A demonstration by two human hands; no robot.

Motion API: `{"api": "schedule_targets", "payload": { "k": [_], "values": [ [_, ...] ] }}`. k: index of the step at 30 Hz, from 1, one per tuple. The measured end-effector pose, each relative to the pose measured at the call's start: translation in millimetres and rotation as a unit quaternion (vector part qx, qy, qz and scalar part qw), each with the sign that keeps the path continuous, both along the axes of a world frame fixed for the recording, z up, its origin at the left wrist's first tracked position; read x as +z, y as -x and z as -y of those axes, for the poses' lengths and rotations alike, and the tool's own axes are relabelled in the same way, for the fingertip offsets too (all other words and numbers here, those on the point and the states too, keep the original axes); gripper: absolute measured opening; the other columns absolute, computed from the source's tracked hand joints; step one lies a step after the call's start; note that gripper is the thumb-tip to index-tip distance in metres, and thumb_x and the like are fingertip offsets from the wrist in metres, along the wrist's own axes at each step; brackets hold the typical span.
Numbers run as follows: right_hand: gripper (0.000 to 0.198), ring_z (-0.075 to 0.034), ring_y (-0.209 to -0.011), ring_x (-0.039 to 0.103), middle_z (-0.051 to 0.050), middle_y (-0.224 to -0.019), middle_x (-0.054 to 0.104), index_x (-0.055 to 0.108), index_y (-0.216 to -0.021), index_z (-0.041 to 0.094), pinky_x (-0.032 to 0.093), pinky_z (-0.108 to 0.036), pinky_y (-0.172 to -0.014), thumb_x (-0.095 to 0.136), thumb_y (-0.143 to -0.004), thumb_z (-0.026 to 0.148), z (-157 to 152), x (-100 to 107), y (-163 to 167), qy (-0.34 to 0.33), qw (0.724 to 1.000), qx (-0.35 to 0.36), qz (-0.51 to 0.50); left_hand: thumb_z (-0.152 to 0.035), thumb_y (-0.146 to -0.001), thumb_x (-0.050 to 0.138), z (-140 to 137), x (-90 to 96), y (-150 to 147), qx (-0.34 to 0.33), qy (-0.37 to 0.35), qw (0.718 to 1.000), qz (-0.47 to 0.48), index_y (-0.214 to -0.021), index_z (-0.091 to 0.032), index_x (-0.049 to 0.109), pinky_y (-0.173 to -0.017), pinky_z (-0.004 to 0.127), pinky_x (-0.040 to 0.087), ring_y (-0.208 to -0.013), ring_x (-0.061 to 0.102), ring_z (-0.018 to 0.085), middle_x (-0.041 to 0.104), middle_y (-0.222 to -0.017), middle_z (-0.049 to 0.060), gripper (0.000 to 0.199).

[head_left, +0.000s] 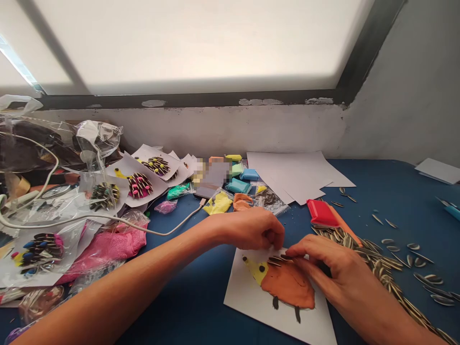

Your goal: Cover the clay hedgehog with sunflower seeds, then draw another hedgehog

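Left forearm (143,274) ends in a hand (256,227) beyond the orange hedgehog (287,286), whose seeds (275,260) the right hand (330,262) touches, both grips unclear.

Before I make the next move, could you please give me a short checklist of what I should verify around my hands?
1. White sheet under the figure lies on the table: ok.
2. Orange body joins the yellow head: ok.
3. Seed pile near the right hand: ok.
4. Loose seeds gathered: not ok, several lie scattered beyond the pile.
5. Right fingertips gripping a seed: cannot tell, they are at the body's upper edge.
6. Left hand free: cannot tell, its fingers are curled.
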State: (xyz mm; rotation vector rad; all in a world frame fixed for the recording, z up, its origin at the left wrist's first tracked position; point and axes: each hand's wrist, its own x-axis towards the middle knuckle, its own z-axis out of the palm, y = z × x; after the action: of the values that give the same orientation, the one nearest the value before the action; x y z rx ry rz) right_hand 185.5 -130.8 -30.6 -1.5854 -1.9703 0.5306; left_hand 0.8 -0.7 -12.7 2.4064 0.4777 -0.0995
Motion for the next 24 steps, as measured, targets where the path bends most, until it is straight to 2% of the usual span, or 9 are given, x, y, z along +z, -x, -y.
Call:
{"api": "schedule_targets", "payload": {
  "k": [7,13,24],
  "values": [
    [0.026,-0.015,-0.079,0.068,0.0,-0.088,0.073,0.076,-0.089,0.03,0.053,-0.028,-0.069,0.051,-0.097,0.028,1,-11,-3,-0.015,1.0,0.005,0.004,-0.007,-0.079,0.052,0,1.3,-1,-0.001,0.007,1.0,-0.005,-0.091,-0.019,0.074,-0.064,0.024,0.037,-0.08,0.059,0.012,0.071,-0.09,-0.002,0.028],
    [0.026,-0.014,-0.073,0.067,0.0,-0.08,0.07,0.077,-0.084,0.03,0.053,-0.025,-0.063,0.053,-0.095,0.027,-1,-2,0,-0.015,0.999,0.025,0.033,-0.006,-0.081,0.053,1,2.5,-2,-0.002,0.002,1.0,-0.006,-0.092,-0.02,0.074,-0.063,0.024,0.036,-0.079,0.059,0.011,0.072,-0.09,-0.002,0.028],
    [0.032,-0.014,-0.066,0.064,0.0,-0.072,0.064,0.075,-0.077,0.029,0.051,-0.023,-0.055,0.05,-0.096,0.022,0,1,3,-0.072,0.99,0.049,0.113,-0.005,-0.08,0.053,1,2.1,-1,0.001,-0.007,1.0,-0.009,-0.09,-0.021,0.072,-0.064,0.024,0.037,-0.081,0.059,0.011,0.071,-0.091,-0.003,0.027]
  ]
}}
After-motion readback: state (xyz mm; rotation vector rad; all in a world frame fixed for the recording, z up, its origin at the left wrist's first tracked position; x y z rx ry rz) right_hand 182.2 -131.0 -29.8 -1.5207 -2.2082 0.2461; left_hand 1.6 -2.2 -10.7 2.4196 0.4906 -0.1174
